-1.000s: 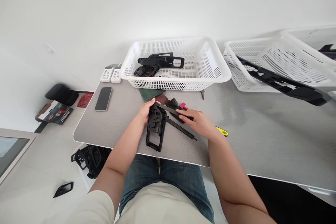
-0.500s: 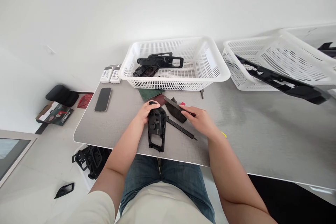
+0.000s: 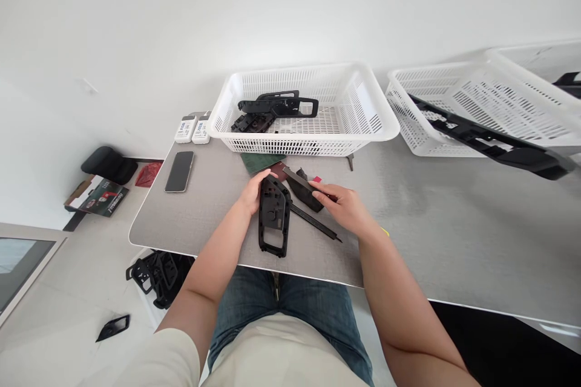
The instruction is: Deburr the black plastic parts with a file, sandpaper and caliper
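The flat tool [image 3: 297, 177] was meeting the upper end of the black part [image 3: 273, 201] one second ago; now it is staying apart, its tip pointing over the dark block [image 3: 305, 195]. The black part is also turning a little — so I am judging that the work on it is pausing while the hold is being adjusted. The left hand [image 3: 252, 195] is pinching the part at its upper left side, near the middle of the tabletop's near edge [image 3: 218, 257]. Whether the lower end is touching the tabletop, I cannot tell. The right hand [image 3: 342, 208] is pinching the flat tool between thumb and fingers.

Counting now: one black part and one flat tool are being held; one dark block and one thin black bar [image 3: 316, 222] are lying beside them. Two sheets, one green [image 3: 258, 161] and one reddish-brown [image 3: 279, 171], are lying farther back. Toward the left edge, one phone [image 3: 179, 172] and two white boxes [image 3: 186, 129] are resting. Three white baskets [image 3: 304, 146] are standing along the far edge — the black pieces inside are overlapping too much for counting.
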`<state>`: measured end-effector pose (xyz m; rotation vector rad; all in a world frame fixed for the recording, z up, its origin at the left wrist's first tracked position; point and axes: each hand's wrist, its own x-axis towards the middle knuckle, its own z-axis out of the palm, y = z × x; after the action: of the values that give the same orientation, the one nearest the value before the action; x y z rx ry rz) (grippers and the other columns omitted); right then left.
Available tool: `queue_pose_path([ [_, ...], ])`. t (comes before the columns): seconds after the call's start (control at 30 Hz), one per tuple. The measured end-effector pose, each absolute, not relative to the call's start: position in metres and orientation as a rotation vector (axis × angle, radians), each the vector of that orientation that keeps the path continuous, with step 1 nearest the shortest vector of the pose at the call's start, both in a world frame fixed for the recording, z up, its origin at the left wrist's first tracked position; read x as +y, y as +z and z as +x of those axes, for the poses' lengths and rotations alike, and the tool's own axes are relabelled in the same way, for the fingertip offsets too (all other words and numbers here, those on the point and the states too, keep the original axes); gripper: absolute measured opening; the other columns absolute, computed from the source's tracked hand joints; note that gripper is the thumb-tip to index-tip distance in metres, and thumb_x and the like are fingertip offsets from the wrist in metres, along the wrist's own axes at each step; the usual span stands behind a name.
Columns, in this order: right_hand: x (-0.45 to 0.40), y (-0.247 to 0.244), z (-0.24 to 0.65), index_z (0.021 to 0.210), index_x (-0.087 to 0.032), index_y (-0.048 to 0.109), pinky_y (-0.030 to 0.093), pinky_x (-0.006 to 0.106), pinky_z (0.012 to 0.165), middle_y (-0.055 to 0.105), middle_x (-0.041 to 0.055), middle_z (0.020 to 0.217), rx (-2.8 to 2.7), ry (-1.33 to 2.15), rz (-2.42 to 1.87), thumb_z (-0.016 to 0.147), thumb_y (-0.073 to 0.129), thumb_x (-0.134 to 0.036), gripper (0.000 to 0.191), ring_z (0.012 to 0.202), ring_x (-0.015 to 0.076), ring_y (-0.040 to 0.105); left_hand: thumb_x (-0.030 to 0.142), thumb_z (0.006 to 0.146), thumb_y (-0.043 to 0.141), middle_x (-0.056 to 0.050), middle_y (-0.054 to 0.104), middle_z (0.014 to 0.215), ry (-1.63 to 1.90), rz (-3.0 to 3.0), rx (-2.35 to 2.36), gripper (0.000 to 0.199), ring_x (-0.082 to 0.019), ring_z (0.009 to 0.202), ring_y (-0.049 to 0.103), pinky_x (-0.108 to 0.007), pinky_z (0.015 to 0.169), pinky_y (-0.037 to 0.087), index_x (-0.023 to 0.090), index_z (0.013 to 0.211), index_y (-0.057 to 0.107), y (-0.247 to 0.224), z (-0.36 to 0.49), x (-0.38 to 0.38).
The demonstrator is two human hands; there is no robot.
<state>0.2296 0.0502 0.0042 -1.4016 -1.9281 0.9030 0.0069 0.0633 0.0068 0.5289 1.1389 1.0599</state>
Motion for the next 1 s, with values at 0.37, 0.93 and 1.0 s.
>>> queue_pose_path([
  [0.37,0.048,0.005,0.224,0.119,-0.021,0.066,0.049,0.032,0.068,0.072,0.0051,0.089,-1.986,0.922,-1.408,0.087,0.048,-0.038,0.04,0.074,0.0189,0.063,0.03,0.079,0.056,0.002,0.055,0.049,0.966,0.72,1.265,0.022,-0.007,0.041,0.046,-0.019,0.045,0.036,0.015,0.067,0.066,0.007,0.009,0.062],
  [0.93,0.045,0.003,0.218,0.119,-0.024,0.065,0.05,0.035,0.083,0.072,0.0052,0.107,-2.128,0.877,-1.33,0.089,0.047,-0.032,0.036,0.094,0.0224,0.065,0.068,0.082,0.037,-0.008,0.068,0.063,0.916,0.524,1.155,0.066,-0.014,0.052,0.059,-0.025,0.052,0.045,0.013,0.082,0.072,0.004,0.011,0.064],
  [1.0,0.045,0.002,0.218,0.12,-0.023,0.065,0.049,0.036,0.084,0.072,0.0055,0.109,-2.125,0.879,-1.337,0.089,0.047,-0.032,0.037,0.095,0.0226,0.065,0.069,0.082,0.037,-0.007,0.068,0.063,0.908,0.518,1.159,0.065,-0.014,0.051,0.06,-0.024,0.051,0.044,0.013,0.08,0.072,0.004,0.011,0.064],
])
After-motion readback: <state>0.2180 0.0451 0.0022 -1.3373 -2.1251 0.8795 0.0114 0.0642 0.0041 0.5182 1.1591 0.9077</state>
